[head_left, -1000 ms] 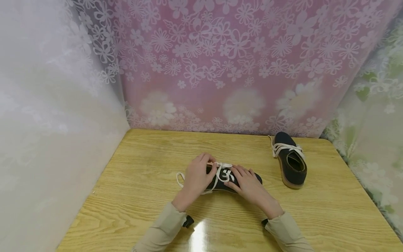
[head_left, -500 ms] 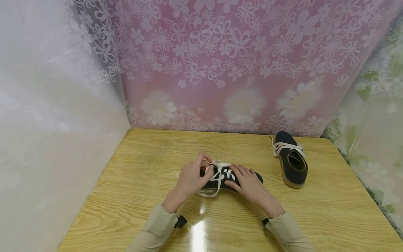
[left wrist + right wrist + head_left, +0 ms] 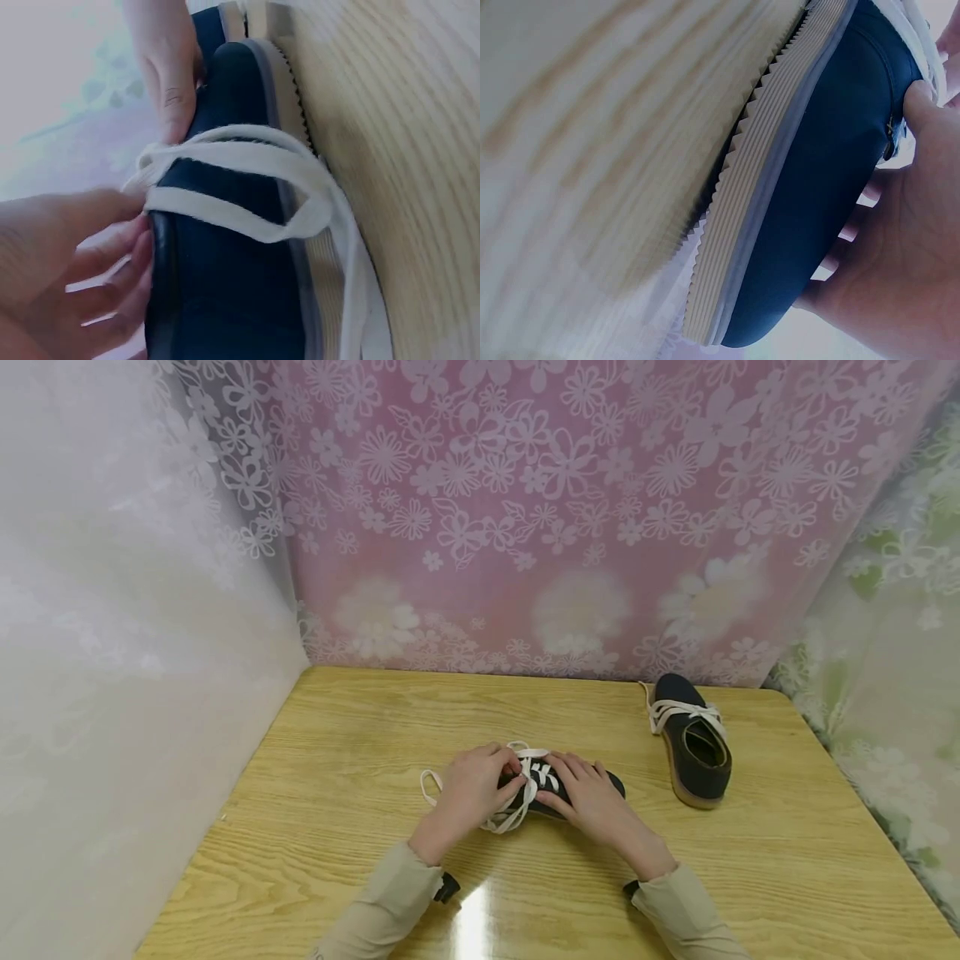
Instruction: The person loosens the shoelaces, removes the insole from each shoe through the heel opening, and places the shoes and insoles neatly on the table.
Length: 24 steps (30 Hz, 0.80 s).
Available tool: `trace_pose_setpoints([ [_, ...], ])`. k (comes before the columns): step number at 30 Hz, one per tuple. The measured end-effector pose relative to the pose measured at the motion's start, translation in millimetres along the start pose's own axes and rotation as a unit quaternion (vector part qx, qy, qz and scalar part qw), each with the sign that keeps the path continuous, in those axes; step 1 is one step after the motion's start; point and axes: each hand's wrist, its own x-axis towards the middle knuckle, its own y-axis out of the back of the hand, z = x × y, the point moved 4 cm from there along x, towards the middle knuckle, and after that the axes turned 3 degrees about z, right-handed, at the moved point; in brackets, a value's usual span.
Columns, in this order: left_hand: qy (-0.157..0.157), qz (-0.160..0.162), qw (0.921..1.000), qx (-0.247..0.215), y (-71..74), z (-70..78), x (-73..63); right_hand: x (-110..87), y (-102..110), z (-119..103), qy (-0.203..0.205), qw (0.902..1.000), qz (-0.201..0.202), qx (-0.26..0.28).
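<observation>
A dark navy lace-up shoe [image 3: 225, 292] with a pale ribbed sole lies across the table, toe to the right in the head view. My left hand [image 3: 471, 787] is over the shoe's opening, its thumb and fingertips pinching the white shoelace [image 3: 225, 159] near the knot. Lace loops droop over the near side of the shoe. My right hand [image 3: 598, 802] grips the front of the shoe, thumb on the near side beside the lacing and fingers over the far side. In the right wrist view its thumb presses close to the lace. The knot itself is partly hidden by the left fingers.
A second dark shoe [image 3: 693, 743] with a white lace stands at the back right of the wooden table [image 3: 360, 735]. A pink flowered curtain [image 3: 480, 527] hangs behind the table's far edge. Pale sheets flank both sides.
My left hand pulled back leftward with the lace, then returned right to the knot. The near-side loops now hang differently. My right hand has stayed on the front of the shoe.
</observation>
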Motion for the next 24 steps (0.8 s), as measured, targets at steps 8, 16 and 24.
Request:
trace_pose_setpoints([
  [8, -0.013, 0.163, 0.9821, -0.093, 29.0, -1.4, 9.2, 0.0, 0, -1, 0.009, 0.9999, 0.004, 0.003],
  [16, -0.014, 0.229, 0.9544, -0.192, 54.2, -6.8, 8.3, 0.2, 0, 0, 0.004, 1.0, 0.006, 0.003],
  [24, -0.014, 0.245, 0.9242, -0.293, 65.9, -10.1, 2.6, -0.5, 0, 2, -0.004, 0.9999, 0.001, 0.012],
])
